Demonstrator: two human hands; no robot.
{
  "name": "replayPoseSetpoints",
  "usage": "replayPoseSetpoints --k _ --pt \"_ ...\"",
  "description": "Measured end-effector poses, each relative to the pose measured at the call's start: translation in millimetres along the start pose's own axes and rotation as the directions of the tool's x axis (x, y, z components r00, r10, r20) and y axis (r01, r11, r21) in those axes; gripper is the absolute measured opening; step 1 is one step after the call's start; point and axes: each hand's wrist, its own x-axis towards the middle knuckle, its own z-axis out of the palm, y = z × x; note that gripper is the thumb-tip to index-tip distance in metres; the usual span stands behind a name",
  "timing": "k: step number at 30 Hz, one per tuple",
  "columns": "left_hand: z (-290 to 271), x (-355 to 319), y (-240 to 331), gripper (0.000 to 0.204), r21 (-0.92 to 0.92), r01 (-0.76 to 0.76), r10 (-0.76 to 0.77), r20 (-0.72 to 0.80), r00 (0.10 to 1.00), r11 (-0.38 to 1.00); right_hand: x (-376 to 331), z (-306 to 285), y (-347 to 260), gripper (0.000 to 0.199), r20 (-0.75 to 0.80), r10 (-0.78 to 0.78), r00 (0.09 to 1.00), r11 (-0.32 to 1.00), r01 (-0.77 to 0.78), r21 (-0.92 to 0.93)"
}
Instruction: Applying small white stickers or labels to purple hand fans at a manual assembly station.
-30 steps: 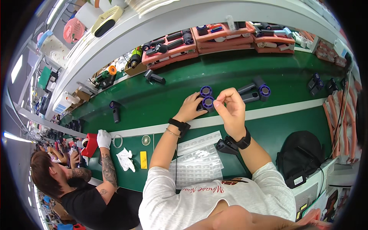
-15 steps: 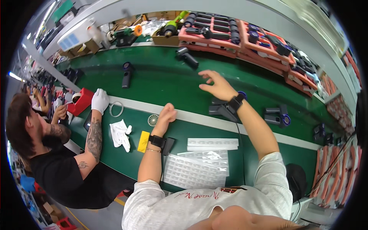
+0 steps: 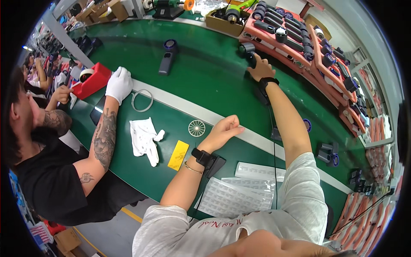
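My right hand (image 3: 261,68) reaches far across the green belt, its fingers closed over the handle of a dark grey hair-dryer-shaped device (image 3: 247,49). The device's round head points away beside the pink racks. My left hand (image 3: 224,132) is loosely curled over the pale metal rail, with nothing visible in it. Close to that hand, a white spoked disc (image 3: 197,128) and a yellow card (image 3: 178,155) lie on the green bench. Printed label sheets (image 3: 231,198) are spread before me, partly under a clear bag.
Another grey device (image 3: 167,60) lies on the belt, with more (image 3: 328,153) at the right. Pink foam racks (image 3: 274,45) of devices line the far side. At left, a co-worker's white-gloved hand (image 3: 120,85) rests near a red tape dispenser (image 3: 92,80). Cables hang by my right arm.
My right hand has gone from open above the belt to closed on the device's handle. My left hand stays curled. The view has shifted, so the bench sits differently in the picture.
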Motion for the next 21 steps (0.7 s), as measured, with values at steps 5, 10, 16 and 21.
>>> replayPoseSetpoints --k 5,10,16,21 --pt "-1 3 1 0.028 0.008 -0.019 0.018 0.036 0.999 1.0 18 7 23 0.073 0.009 -0.005 1.0 0.988 0.004 0.152" --pt "1 4 1 0.03 -0.005 -0.016 0.016 0.02 1.0 1.0 13 10 43 0.073 0.032 -0.084 0.996 0.988 0.079 0.13" --pt "-2 1 1 0.029 -0.006 0.031 -0.031 0.025 0.999 1.0 8 -29 31 0.073 0.137 -0.067 0.988 0.993 0.079 -0.083" --pt "-1 3 1 0.027 0.024 0.033 -0.033 0.024 0.999 0.999 5 -39 29 0.073 0.175 -0.039 0.984 0.991 0.06 -0.121"
